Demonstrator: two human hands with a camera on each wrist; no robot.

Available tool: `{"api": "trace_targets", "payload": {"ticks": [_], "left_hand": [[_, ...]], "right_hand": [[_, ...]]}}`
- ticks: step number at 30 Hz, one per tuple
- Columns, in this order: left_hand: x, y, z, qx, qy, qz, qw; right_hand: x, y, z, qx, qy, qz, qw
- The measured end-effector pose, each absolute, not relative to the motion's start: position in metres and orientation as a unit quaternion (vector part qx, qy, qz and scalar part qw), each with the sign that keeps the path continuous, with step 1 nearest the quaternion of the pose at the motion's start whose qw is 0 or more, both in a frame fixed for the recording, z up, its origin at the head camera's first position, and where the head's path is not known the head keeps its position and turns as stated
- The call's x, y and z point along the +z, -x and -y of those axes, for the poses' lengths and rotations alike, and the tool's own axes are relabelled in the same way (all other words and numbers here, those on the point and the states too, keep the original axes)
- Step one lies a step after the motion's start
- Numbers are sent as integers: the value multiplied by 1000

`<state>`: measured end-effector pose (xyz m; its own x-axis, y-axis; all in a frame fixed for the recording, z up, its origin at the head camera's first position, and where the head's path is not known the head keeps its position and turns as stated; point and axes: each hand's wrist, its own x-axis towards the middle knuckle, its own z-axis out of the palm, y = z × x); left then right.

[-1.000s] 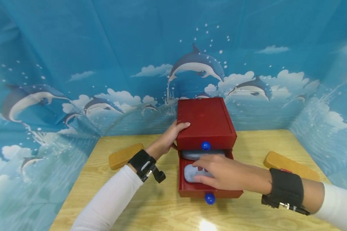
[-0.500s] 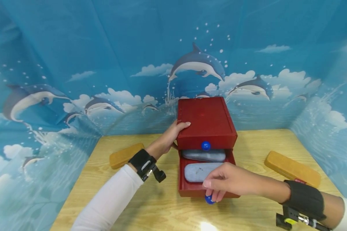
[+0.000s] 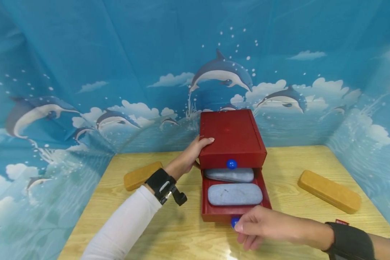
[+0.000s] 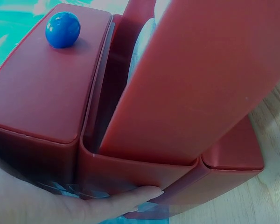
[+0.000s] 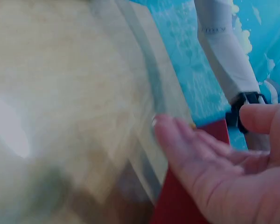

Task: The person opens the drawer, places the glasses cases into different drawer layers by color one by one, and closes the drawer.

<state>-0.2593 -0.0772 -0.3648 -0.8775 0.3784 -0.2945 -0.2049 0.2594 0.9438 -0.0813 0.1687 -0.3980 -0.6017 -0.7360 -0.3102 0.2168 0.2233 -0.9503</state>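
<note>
Dolphin backdrop (image 3: 156, 43): fills the upper frame behind everything.
Wooden table (image 3: 169, 234): across the lower frame, glare at bottom centre.
Red cabinet (image 3: 230, 130): right of centre; we judge it could slide if the bracing slackens.
Open drawer (image 3: 214, 217): lower centre, pulled out; an off-centre push might jam it.
Right hand (image 3: 260, 224): bottom, right of centre, fingers loosely extended, thumb apart; blur in the right wrist view leaves us unsure whether it touches the lower knob.
Left hand (image 3: 195, 151): mid-frame, pressed to the cabinet's left side, thumb over the top edge.
Tan cases: one at left (image 3: 139, 177), partly behind the wrist; one at right (image 3: 329, 191).
Blue-grey cases: front one (image 3: 243, 194) whole; rear one (image 3: 229, 175) half hidden, and could catch overhead if sitting high.
Lower knob (image 3: 234, 220): partly covered by fingertips.
</note>
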Motion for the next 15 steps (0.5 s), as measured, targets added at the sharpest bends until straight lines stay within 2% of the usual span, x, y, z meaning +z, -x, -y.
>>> {"api": "trace_targets", "payload": {"ticks": [8, 15], "left_hand": [[-363, 260, 77, 604, -56, -758, 238], [-364, 258, 78, 608, -64, -754, 240]], "right_hand": [[-419, 59, -161, -567, 139, -722, 372], [-437, 58, -161, -598, 101, -687, 401]]}}
